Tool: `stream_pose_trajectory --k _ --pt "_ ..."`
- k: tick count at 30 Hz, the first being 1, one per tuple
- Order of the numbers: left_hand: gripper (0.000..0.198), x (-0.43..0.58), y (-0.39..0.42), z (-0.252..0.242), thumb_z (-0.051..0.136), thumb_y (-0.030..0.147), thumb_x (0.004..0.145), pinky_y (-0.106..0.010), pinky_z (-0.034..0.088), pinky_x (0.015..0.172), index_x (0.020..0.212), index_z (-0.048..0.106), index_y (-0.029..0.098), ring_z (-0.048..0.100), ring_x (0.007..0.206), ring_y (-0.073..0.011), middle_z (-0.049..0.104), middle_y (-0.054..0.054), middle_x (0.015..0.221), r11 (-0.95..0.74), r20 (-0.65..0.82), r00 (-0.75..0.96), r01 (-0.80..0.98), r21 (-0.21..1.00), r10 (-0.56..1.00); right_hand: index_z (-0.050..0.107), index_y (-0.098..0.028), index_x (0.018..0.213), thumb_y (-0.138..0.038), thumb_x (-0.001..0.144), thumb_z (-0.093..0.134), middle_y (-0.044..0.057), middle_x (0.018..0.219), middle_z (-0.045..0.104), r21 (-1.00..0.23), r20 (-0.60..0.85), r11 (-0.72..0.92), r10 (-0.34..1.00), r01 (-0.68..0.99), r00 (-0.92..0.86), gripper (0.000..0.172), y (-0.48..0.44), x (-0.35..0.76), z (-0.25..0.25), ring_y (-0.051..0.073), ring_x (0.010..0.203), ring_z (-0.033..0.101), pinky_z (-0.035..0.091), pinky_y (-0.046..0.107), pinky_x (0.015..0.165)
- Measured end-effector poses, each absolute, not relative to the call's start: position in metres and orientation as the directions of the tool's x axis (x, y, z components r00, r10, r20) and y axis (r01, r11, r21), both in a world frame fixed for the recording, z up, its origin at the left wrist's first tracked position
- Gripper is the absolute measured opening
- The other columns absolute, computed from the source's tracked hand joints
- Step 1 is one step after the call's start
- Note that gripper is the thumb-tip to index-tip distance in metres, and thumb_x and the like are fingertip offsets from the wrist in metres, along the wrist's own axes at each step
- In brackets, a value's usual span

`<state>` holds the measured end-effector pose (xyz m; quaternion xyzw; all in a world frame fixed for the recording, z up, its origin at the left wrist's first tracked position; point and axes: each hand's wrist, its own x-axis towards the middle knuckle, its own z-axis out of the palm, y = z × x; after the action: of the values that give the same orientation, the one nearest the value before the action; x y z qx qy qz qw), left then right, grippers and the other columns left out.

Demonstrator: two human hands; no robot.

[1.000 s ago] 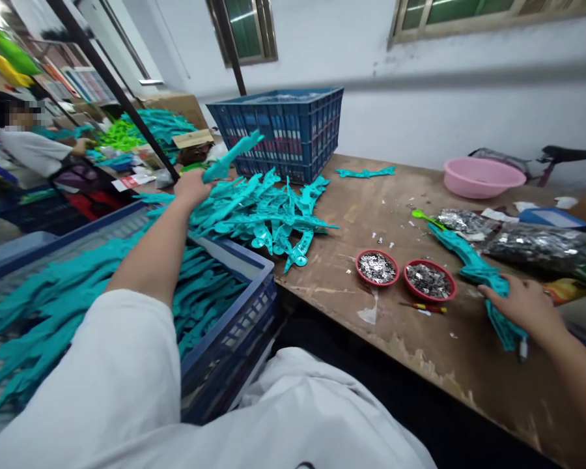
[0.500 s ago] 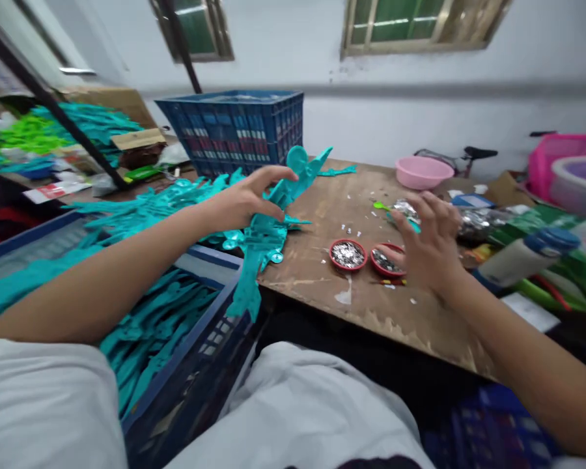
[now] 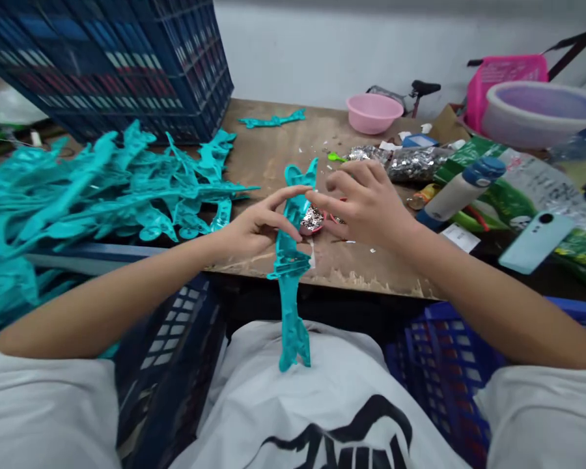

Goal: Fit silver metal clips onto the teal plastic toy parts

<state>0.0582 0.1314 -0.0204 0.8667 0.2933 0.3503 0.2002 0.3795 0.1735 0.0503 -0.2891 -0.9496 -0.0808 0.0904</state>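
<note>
My left hand (image 3: 258,227) is shut on a long teal moulded plastic piece (image 3: 289,264), pinching it near its upper part while the lower end hangs down over my shirt. Close beside it, my right hand (image 3: 366,205) curves over the top of the piece, with its fingertips at or near the plastic. Its thumb is hidden. Just below my fingers sits a small red bowl of silver metal bits (image 3: 312,220), mostly covered by my hands. To the left, a large heap of similar teal pieces (image 3: 107,189) lies by my left forearm.
A blue plastic crate (image 3: 102,65) stands at the back left of the scarred wooden table (image 3: 268,146). Further back are a pink basin (image 3: 374,112) and a bag of silver bits (image 3: 400,163). A white bottle with a blue cap (image 3: 461,185) and a pale blue phone (image 3: 537,242) lie right.
My view has swung left and down. My hands have come together in front of me, my right hand moving from over the bowls to the top of the teal piece.
</note>
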Motion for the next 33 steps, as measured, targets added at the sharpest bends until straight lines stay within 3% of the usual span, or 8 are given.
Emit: stream_pose_trajectory --k 3,5,9,11,15,22,27,33 --pt "0.048 0.095 0.132 -0.038 0.071 0.040 0.123 -0.068 0.060 0.151 0.168 0.088 0.040 0.052 0.193 -0.0460 0.032 0.001 0.218 -0.543 0.407 0.596 0.058 0.838 0.692 0.072 -0.046 0.184 -0.050 0.129 0.068 0.010 0.193 0.064 0.118 0.276 0.824 0.509 0.554 -0.815 0.055 0.176 0.394 0.039 0.051 0.191 0.044 0.039 0.084 0.151" --pt "0.089 0.122 0.128 -0.044 0.074 0.052 0.125 -0.066 0.060 0.151 0.207 0.040 0.048 0.047 0.196 -0.0460 0.014 -0.003 0.222 -0.384 0.343 0.639 -0.080 0.920 0.689 0.073 -0.043 0.182 -0.047 0.133 0.062 0.009 0.191 0.069 0.198 0.294 0.839 0.443 0.507 -0.847 0.051 0.180 0.407 0.035 0.044 0.190 0.049 0.039 0.074 0.154" --pt "0.143 0.141 0.107 -0.038 0.089 0.059 0.117 -0.062 0.046 0.161 0.210 -0.018 0.041 0.019 0.206 -0.0445 -0.009 -0.013 0.222 -0.341 0.195 0.769 0.031 0.940 0.608 0.087 -0.030 0.153 -0.036 0.129 0.065 0.011 0.134 0.094 0.321 0.191 0.791 0.484 0.520 -0.854 0.033 0.190 0.444 0.036 0.036 0.139 0.083 0.053 0.058 0.139" --pt "0.141 0.136 0.097 -0.028 0.091 0.051 0.116 -0.060 0.043 0.163 0.212 -0.011 0.031 0.016 0.206 -0.0455 -0.005 -0.018 0.221 -0.418 0.018 0.818 0.275 0.866 0.575 0.089 -0.024 0.129 -0.032 0.120 0.075 0.013 0.111 0.093 0.387 0.030 0.694 0.649 0.607 -0.760 0.019 0.193 0.462 0.036 0.037 0.115 0.087 0.060 0.052 0.118" --pt "0.125 0.133 0.098 -0.011 0.089 0.027 0.113 -0.059 0.074 0.133 0.213 0.014 0.030 0.061 0.185 -0.0519 0.024 -0.024 0.218 -0.566 -0.353 0.693 0.719 0.404 0.628 0.089 -0.020 0.127 -0.047 0.112 0.089 0.020 0.112 0.095 0.411 -0.299 0.428 0.897 0.805 -0.325 0.031 0.190 0.468 0.009 0.041 0.102 0.090 0.046 0.043 0.075" --pt "0.089 0.153 0.132 -0.040 0.063 0.003 0.120 -0.059 0.083 0.112 0.204 0.050 0.030 0.088 0.149 -0.0486 0.078 -0.030 0.176 -0.607 -0.562 0.499 0.794 -0.007 0.659 0.085 -0.020 0.156 -0.070 0.123 0.082 0.022 0.144 0.095 0.087 -0.624 0.416 0.731 0.905 -0.276 0.060 0.178 0.412 -0.063 0.047 0.134 0.092 0.060 0.043 0.090" --pt "0.107 0.138 0.148 -0.061 0.047 -0.008 0.116 -0.057 0.084 0.103 0.206 0.041 0.049 0.096 0.130 -0.0462 0.081 -0.025 0.174 -0.577 -0.651 0.432 0.817 -0.011 0.625 0.085 -0.018 0.161 -0.047 0.128 0.076 0.020 0.152 0.093 -0.005 -0.473 0.406 0.804 0.914 -0.360 0.045 0.221 0.413 -0.063 0.046 0.138 0.088 0.062 0.047 0.098" --pt "0.098 0.117 0.161 -0.068 0.041 -0.004 0.116 -0.046 0.079 0.085 0.204 0.052 0.038 0.095 0.124 -0.0432 0.088 -0.024 0.158 -0.595 -0.656 0.417 0.801 -0.062 0.629 0.097 -0.019 0.135 -0.020 0.119 0.077 0.017 0.133 0.095 -0.157 -0.236 0.315 0.908 0.936 -0.346 0.026 0.279 0.440 -0.089 0.041 0.129 0.087 0.059 0.046 0.103"
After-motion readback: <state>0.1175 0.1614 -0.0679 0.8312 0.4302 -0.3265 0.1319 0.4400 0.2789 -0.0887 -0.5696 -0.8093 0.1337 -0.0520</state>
